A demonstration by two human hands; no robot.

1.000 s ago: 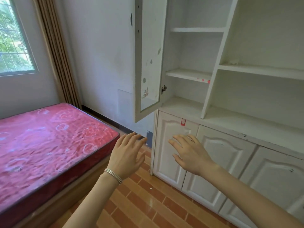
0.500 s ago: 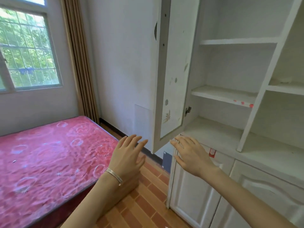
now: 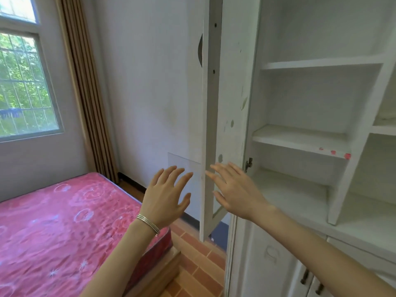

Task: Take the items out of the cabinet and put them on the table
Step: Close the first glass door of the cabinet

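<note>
Mid-frame, left hand (image 3: 166, 196) and right hand (image 3: 233, 189) spread flat, holding nothing, flanking the open cabinet door (image 3: 211, 125). Right of frame, cabinet (image 3: 300, 138) shelves; one pale item (image 3: 386, 116) at far right edge, unclear. Best to clear the door, then reach right.
</note>
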